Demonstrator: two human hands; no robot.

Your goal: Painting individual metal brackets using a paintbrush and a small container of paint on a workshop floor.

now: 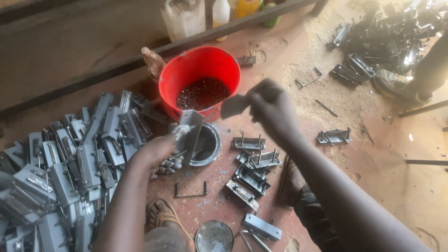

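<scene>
- Head view: the left hand (156, 151) is closed around the bolt end of a grey metal bracket (190, 133), holding it upright just above a small round tin (205, 144) on the floor.
- The right hand (270, 109) is raised beside the red bucket (200, 79), fingers pinched shut on a dark flat piece (233, 106); what it is cannot be told through the blur.
- Risk, as a judgement: the bracket is gripped at one end only, so it could swing or slip and knock the tin, spilling whatever it holds.
- Risk: a sandalled foot (161, 214) sits near loose sharp-edged parts, and a dropped bracket could land on it.
- Risk: the bucket, full of dark small pieces, stands close to the moving right hand and could be bumped.
- Counts: one red bucket, one tin, one round lid (213, 235) near the bottom edge.
- One large pile of grey brackets (60, 172) lies to the left, too many and too overlapped to count.
- Roughly seven finished brackets (252, 172) lie loose at centre, one more bracket (333, 136) apart to the right, and one U-shaped wire (190, 191) is on the floor.
- A dark heap of parts (382, 32) fills the top right corner.
</scene>
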